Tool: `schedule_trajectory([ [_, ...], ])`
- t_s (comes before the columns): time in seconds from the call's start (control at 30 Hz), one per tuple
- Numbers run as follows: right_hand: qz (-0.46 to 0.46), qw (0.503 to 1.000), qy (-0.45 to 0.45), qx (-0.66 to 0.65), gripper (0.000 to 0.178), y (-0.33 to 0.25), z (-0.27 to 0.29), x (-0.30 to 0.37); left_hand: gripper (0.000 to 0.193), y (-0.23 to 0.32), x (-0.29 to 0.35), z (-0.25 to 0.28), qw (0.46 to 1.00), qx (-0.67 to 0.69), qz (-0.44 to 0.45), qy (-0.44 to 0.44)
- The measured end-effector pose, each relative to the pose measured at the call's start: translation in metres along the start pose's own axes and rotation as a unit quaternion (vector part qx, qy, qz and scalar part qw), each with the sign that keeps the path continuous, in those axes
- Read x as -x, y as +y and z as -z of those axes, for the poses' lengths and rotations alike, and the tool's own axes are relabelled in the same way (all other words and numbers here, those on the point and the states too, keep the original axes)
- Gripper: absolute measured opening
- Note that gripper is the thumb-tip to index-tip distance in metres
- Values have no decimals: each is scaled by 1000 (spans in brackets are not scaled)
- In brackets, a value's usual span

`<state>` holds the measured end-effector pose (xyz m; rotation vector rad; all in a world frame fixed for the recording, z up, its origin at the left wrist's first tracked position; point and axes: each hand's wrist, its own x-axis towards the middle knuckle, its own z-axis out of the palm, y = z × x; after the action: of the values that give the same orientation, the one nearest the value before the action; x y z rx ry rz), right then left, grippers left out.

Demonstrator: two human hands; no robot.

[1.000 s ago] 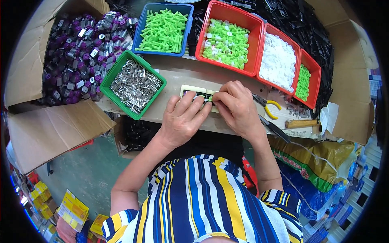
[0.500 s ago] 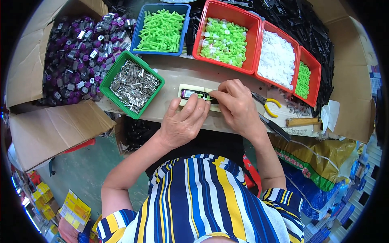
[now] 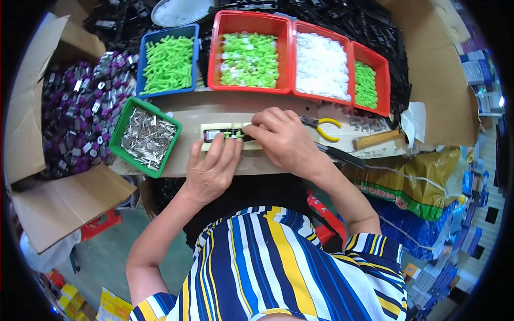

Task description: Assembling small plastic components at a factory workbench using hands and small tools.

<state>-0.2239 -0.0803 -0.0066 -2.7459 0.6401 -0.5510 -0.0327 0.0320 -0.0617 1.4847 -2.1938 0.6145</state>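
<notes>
A cream holder lies on the worktop in front of me. Inside it sits a small black assembly with a purple-and-grey motor at its left end and a green plastic part along its middle. My left hand steadies the holder, thumb by its left end, fingertips over the front edge against the green part. At the holder's right end, my right hand has thumb and forefinger pinched together. Whatever lies between those fingertips is hidden.
Behind stand a blue bin of green pieces and red bins of green and white parts. Left are a green bin of metal pins and a carton of motors. Yellow-handled pliers, a black-handled tool and a wooden handle lie right.
The whole scene has shifted left in the picture as the view turned. Both hands keep nearly the same places at the holder, and the right one is still pinched at its right end.
</notes>
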Motion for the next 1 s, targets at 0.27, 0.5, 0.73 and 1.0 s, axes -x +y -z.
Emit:
schedule_trajectory([
  [0.27, -270, 945, 105, 151, 16, 73, 57, 96, 31, -6, -6, 4, 998, 48, 23, -21],
  [0.5, -280, 930, 45, 236, 17, 100, 57, 121, 36, -2, -16, 13, 990, 126, 55, -34],
  [0.73, -303, 912, -29, 276, 18, 82, 55, 105, 31, -42, -35, 29, 981, 160, 111, 17],
  [1.0, -302, 908, -48, 287, 19, 89, 48, 104, 15, -130, -70, 16, 967, 57, 250, -7],
])
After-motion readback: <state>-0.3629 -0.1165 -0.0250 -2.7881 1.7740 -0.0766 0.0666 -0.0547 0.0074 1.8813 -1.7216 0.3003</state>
